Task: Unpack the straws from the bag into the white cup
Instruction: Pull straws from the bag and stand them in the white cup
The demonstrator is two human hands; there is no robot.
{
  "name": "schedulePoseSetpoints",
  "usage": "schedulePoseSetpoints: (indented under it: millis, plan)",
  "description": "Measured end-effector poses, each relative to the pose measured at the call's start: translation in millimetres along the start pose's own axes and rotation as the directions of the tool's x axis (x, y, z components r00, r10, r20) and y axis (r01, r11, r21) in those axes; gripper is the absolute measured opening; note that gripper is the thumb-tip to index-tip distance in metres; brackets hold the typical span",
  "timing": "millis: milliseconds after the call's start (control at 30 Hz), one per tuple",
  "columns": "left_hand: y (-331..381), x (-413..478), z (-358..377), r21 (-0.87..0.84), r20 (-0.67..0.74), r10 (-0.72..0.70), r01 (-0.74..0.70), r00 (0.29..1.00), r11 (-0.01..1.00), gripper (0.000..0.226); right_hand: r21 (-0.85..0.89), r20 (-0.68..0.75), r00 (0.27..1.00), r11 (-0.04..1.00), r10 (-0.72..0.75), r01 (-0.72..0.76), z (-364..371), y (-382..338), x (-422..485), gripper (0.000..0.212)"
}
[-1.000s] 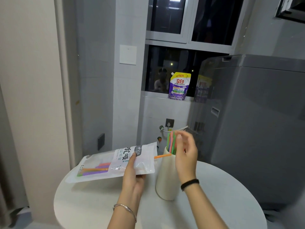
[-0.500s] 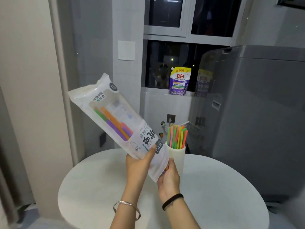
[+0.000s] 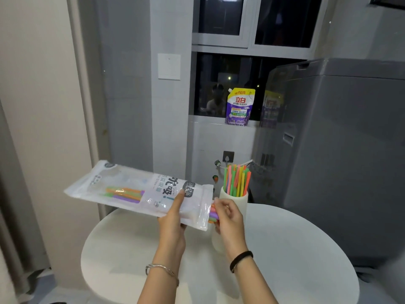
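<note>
My left hand (image 3: 173,222) grips the clear plastic straw bag (image 3: 140,191) near its open right end and holds it almost level above the table. Several orange, green and purple straws (image 3: 122,193) still lie inside it. At the bag's mouth my right hand (image 3: 228,218) pinches the ends of a few straws (image 3: 213,213) that stick out. Just behind that hand stands the white cup (image 3: 235,199), upright on the table, with several coloured straws (image 3: 236,181) in it.
The round white table (image 3: 285,249) fills the foreground. A grey washing machine (image 3: 339,150) stands close on the right. A purple detergent pouch (image 3: 240,107) sits on the window sill behind. A wall and door frame are on the left.
The bag, tilted steeply upward half a second ago, has swung down to nearly level. My right hand has moved from under the bag to its open end and taken hold of straw ends.
</note>
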State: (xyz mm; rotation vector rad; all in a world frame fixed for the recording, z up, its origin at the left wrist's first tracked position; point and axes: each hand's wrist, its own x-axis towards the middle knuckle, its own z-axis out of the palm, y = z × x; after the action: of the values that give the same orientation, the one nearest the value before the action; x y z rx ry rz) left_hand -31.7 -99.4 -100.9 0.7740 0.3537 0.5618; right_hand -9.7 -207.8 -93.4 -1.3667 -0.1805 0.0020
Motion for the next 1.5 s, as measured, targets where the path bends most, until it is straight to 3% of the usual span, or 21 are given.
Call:
schedulePoseSetpoints:
  millis: [167,300,433,633,867,1000,1167,1333,1500]
  plan:
    - [1,6,-4,-0.165,0.029,-0.191,0.193,0.981,0.967,0.03,0.049,-0.049,0.995,0.995,-0.084,0.086,-18,-14,8,0.01]
    - [-3,7,-6,-0.27,0.058,-0.262,0.268,0.963,0.925,0.009,0.07,-0.099,0.988,0.989,-0.122,0.129,-33,-20,15,0.015]
    - [-7,8,-5,-0.286,0.045,-0.272,0.273,0.961,0.918,0.007,0.126,-0.156,0.978,0.979,-0.139,0.159,-41,-20,18,0.015]
    - [-16,7,0,-0.211,0.083,-0.254,0.266,0.964,0.941,0.009,0.026,0.024,1.0,1.0,0.002,-0.003,-31,-14,14,0.005]
    - [-17,10,-1,-0.234,0.078,-0.26,0.271,0.963,0.934,0.011,0.088,-0.087,0.995,0.995,-0.049,0.056,-36,-20,15,0.013]
    - [-17,13,-4,-0.252,0.036,-0.238,0.239,0.971,0.938,0.028,0.038,-0.073,0.995,0.997,-0.067,0.07,-44,-22,18,0.021]
    - [-15,15,-5,-0.281,0.019,-0.249,0.244,0.968,0.928,0.016,0.075,-0.112,0.991,0.994,-0.069,0.077,-53,-26,23,0.027]
    - [-18,7,2,-0.233,0.073,-0.274,0.284,0.959,0.93,0.014,0.063,0.001,1.0,0.998,-0.018,0.018,-46,-24,19,0.018]
    - [-19,7,3,-0.227,0.076,-0.274,0.284,0.959,0.931,0.024,0.061,0.168,0.984,0.996,0.059,-0.07,-48,-28,16,0.026]
